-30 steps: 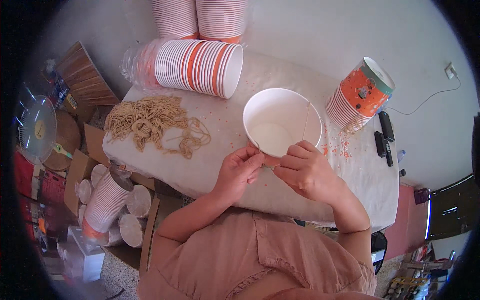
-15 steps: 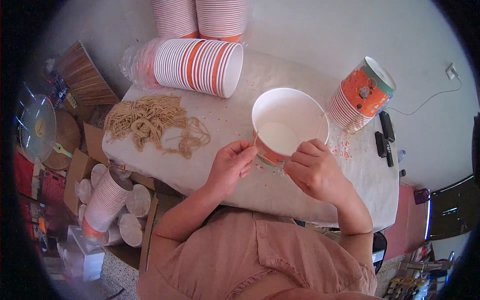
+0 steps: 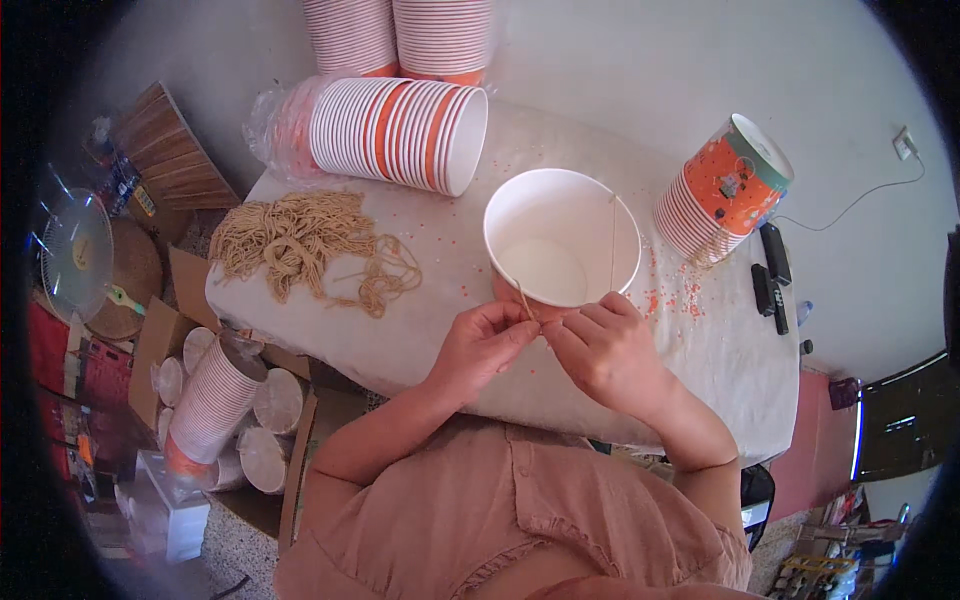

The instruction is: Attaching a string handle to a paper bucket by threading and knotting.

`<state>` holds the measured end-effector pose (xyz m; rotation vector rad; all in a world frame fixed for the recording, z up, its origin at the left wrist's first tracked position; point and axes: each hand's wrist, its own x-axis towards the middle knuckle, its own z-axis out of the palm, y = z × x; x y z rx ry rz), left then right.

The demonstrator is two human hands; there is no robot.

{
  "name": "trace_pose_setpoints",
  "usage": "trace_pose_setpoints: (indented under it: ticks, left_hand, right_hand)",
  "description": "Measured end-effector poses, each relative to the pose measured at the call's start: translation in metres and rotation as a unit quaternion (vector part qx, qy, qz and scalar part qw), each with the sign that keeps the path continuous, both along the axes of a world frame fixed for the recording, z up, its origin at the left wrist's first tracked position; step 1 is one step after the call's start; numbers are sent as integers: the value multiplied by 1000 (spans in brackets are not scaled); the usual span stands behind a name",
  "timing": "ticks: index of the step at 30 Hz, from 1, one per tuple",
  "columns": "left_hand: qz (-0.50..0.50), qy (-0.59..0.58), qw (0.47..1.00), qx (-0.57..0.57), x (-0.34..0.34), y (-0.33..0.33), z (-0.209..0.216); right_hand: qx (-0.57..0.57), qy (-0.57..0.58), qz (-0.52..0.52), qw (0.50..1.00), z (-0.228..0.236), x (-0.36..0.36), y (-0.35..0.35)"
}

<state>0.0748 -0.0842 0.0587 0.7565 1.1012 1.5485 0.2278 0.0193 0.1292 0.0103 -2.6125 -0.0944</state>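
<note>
A large paper bucket (image 3: 545, 262) stands on the table in front of me, its white inside facing up. One strand of tan cord (image 3: 612, 245) passes through its right rim and runs across the opening toward my right hand (image 3: 612, 352). Another bit of cord comes over the near left rim to my left hand (image 3: 484, 350). Both hands are closed at the bucket's near side, thumbs and fingertips meeting, with cord pinched between them. The exact grip of the right fingers is partly hidden.
To the left lies a bundle of tan cords (image 3: 295, 240). Nested buckets (image 3: 400, 133) lie on their side behind it, with upright stacks (image 3: 440, 40) farther back. An upside-down orange stack (image 3: 722, 190) and black objects (image 3: 770, 275) are at right. An open carton (image 3: 290, 470) holds more buckets.
My hands have come together at the bucket's near side, the right one moving left and the left one moving right and down. The bucket has shifted slightly left.
</note>
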Motion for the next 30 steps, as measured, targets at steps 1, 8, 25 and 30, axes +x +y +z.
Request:
trace_pose_setpoints:
  ticks: [1, 8, 25, 30]
  left_hand:
    - [-5, -19, 1000, -2, 0, 0, 0]
    - [12, -86, 995, 46, 0, 3, -4]
    - [74, -48, 996, 32, -19, 15, 7]
    - [85, 52, 995, 14, -11, 12, 5]
  right_hand:
    - [0, 0, 0, 1000, 1, 1, 0]
    - [43, -24, 25, 998, 7, 2, 2]
    - [-7, -88, -57, 994, -13, 16, 5]
    - [0, -74, 3, 997, -10, 10, 1]
